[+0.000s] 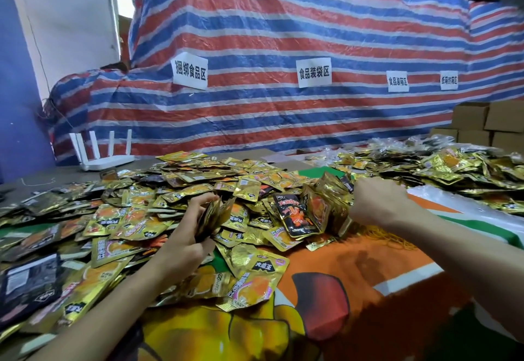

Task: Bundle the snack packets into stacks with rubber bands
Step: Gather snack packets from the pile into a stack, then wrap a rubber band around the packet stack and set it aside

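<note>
Orange cloth (326, 261) nearest; left grip (189, 231) clasps packet stack (211, 214); right grip (377, 204) clasps packet bundle (329, 204) atop pile (198, 179).

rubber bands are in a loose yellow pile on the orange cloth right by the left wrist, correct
No. The head view shows the rubber bands by the wrist of the right hand, which grips upright packets; the left hand holds a stack of packets well away. The rest stands: a loose yellow pile on the orange cloth.
</note>
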`<state>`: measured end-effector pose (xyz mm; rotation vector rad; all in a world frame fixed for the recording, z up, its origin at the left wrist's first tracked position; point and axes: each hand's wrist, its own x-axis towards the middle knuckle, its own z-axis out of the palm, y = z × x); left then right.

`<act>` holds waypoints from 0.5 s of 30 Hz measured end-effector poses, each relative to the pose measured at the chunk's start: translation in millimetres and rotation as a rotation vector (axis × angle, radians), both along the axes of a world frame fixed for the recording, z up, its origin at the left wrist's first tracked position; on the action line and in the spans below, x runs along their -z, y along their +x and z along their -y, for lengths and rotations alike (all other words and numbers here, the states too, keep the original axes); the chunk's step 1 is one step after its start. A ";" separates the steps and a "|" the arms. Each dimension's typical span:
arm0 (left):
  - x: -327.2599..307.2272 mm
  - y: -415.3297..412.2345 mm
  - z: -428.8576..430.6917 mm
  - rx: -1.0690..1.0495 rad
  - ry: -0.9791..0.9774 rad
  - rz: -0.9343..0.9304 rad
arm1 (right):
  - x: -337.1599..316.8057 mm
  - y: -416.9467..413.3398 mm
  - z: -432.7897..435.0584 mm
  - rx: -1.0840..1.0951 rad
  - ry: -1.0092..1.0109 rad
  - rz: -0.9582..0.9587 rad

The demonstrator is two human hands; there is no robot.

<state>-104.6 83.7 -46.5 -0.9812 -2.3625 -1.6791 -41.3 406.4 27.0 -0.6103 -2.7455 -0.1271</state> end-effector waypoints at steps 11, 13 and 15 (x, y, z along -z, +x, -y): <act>-18.2 -0.4 10.2 -0.058 0.338 0.454 | 2.4 -41.1 116.7 -0.722 -0.697 -0.041; -19.7 -2.4 15.8 -0.020 0.371 0.599 | 7.7 -54.2 137.4 -0.786 -0.752 -0.057; -21.0 -5.0 20.6 -0.004 0.383 0.663 | 14.4 -67.3 154.8 -0.802 -0.801 -0.072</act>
